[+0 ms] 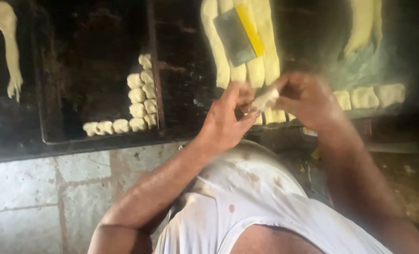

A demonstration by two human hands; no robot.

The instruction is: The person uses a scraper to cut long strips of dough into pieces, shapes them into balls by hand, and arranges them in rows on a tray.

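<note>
My left hand (pixel 228 117) and my right hand (pixel 308 99) meet over the edge of a dark work surface, both pinching one small pale piece of dough (pixel 266 99) between their fingertips. Just behind them lie long pale dough ropes (pixel 261 56), with a metal scraper with a yellow handle (pixel 237 35) resting on top. Cut dough pieces (pixel 369 96) sit in a row to the right of my right hand.
A dark baking tray (pixel 59 136) at the left holds several shaped dough balls (pixel 141 94) in a column and a short row. More dough strips lie at the far left (pixel 9 42) and upper right (pixel 365 23). Tiled floor (pixel 35 193) shows below.
</note>
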